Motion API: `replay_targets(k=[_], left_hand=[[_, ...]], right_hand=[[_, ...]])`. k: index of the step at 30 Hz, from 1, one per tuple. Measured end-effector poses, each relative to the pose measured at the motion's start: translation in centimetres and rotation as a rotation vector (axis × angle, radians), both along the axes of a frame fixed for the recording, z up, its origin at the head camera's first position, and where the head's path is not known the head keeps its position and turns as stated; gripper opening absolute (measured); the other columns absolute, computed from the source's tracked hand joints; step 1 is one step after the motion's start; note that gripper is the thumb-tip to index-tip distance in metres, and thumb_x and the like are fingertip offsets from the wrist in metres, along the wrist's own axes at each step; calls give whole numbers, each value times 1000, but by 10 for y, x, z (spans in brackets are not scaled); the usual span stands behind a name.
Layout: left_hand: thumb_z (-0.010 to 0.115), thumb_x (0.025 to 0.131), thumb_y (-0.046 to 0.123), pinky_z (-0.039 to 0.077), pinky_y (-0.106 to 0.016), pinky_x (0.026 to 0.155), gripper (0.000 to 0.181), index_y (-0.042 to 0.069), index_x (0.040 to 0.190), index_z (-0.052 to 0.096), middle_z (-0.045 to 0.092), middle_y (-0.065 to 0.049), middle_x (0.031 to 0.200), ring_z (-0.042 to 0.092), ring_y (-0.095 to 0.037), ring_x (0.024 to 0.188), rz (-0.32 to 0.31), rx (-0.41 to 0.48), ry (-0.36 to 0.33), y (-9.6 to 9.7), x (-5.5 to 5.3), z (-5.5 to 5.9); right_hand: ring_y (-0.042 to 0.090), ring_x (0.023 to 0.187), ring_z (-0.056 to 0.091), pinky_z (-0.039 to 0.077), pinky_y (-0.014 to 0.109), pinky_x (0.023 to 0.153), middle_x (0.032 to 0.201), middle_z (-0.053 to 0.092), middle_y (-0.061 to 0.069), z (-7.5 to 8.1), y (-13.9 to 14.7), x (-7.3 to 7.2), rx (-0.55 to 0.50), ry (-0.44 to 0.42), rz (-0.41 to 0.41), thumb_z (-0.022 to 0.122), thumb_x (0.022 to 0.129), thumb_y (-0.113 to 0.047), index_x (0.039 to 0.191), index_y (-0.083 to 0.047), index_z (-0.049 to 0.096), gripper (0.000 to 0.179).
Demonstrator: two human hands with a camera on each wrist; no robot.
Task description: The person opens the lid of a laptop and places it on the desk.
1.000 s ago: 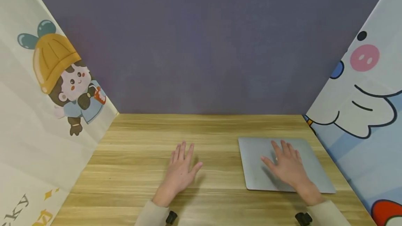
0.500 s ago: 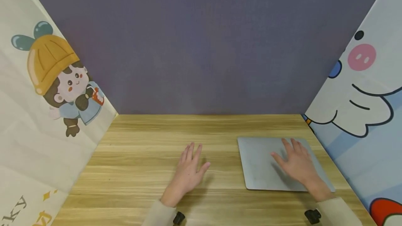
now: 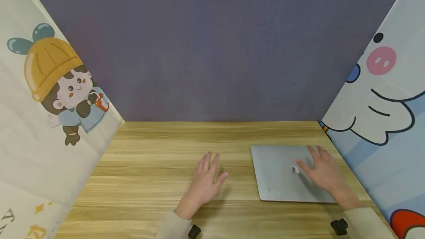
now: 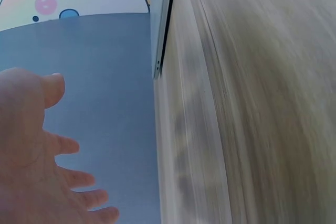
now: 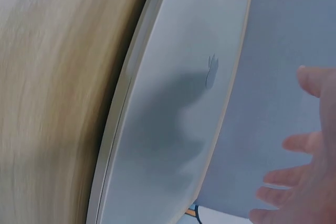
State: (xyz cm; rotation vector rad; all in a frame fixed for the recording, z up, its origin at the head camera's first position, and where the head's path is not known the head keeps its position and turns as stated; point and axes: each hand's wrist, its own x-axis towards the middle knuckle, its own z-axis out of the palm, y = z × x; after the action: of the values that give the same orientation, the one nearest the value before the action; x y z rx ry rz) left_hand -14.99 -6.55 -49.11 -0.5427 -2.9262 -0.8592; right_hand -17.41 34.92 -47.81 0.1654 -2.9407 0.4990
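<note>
A closed silver laptop (image 3: 275,176) lies flat on the right part of the wooden table, its lid marked with a shiny apple logo (image 3: 294,170). Over the lid's right side hovers my right hand (image 3: 323,170), fingers spread and holding nothing; in the right wrist view its shadow falls across the laptop lid (image 5: 157,129). My left hand (image 3: 204,183) is held above the bare wood left of the laptop, fingers extended and apart, with nothing in it. From the left wrist view, the left hand (image 4: 42,156) shows relaxed fingers, and the laptop's edge (image 4: 160,30) stands beyond.
The wooden table (image 3: 149,165) ends at a dark grey back panel (image 3: 212,47). Cartoon-printed white cloth (image 3: 30,139) flanks it on the left, and another printed sheet (image 3: 391,121) on the right. Each wrist wears a small black device (image 3: 339,227).
Both hands have drifted to the right, the right one across the lid so that the apple logo is uncovered. The laptop has stayed in place on the table.
</note>
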Motion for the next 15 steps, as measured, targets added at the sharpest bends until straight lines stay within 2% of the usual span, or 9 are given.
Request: replay_targets(k=[11, 15], left_hand=[[31, 103, 64, 18, -62, 120, 81, 10, 162, 24, 11, -21, 167, 16, -45, 151, 29, 53, -33, 33, -22, 3], [36, 105, 60, 20, -63, 120, 76, 12, 163, 23, 12, -20, 168, 17, -45, 151, 41, 71, -44, 45, -30, 3]], right_hand=[[71, 124, 29, 27, 82, 97, 144, 27, 51, 3, 36, -42, -25, 5, 50, 56, 102, -47, 147, 14, 36, 78], [72, 122, 30, 28, 81, 95, 143, 27, 53, 3, 51, -59, -25, -11, 60, 55, 103, -47, 147, 14, 35, 78]])
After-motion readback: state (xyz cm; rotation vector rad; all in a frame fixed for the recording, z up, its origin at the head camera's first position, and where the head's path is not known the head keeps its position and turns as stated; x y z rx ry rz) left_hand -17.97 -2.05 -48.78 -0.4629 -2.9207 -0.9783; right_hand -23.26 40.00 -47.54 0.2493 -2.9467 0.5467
